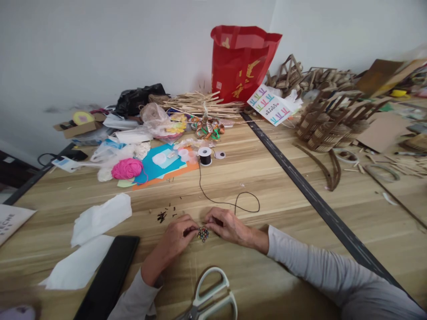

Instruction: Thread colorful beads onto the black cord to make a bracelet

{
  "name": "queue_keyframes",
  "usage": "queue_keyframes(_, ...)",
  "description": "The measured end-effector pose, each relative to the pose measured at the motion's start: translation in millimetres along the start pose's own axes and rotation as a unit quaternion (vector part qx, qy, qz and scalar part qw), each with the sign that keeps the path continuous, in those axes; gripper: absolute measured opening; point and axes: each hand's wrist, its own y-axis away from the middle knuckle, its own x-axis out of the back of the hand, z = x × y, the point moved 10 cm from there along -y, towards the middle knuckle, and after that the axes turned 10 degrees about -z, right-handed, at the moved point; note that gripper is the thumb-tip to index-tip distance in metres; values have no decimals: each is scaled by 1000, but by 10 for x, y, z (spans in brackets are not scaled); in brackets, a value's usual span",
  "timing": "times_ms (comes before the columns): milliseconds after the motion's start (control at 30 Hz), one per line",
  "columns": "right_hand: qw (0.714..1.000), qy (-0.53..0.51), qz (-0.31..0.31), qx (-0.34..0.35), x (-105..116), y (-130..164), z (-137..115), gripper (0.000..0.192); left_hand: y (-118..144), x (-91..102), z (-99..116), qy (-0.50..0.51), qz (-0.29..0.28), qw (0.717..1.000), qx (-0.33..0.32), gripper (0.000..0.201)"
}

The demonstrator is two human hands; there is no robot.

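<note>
A small cluster of multicoloured round beads (203, 234) sits between my two hands, low over the wooden table. My left hand (176, 238) has its thumb and fingers pinched together at the cluster's left edge. On the other side, my right hand (228, 226) is closed in a pinch, with a short dark strand at its fingertips. Black cord (216, 202) runs from a white spool (204, 156), loops on the table and passes behind my right hand. Short black scraps (162, 216) lie just beyond my left hand. White-handled scissors (213, 293) rest in front of me.
White paper sheets (102, 218) and a flat black case (108, 273) lie at left. Pink yarn (127, 169) and blue sheets (160, 166) sit farther back. Beyond stands a red bag (238, 62); woven baskets (328, 129) are at right. A dark strip (296, 178) crosses the table.
</note>
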Motion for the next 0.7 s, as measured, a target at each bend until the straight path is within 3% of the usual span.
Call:
queue_keyframes(200,1000,-15,1,-5,33,-9,-32,5,10,47,-155,97,54,994,12,10)
queue_keyframes(400,999,-1,17,40,87,-5,-147,15,-48,-42,-351,308,66,948,43,16)
queue_keyframes(700,995,46,41,76,89,51,-185,15,-75,-69,-333,367,78,926,40,15)
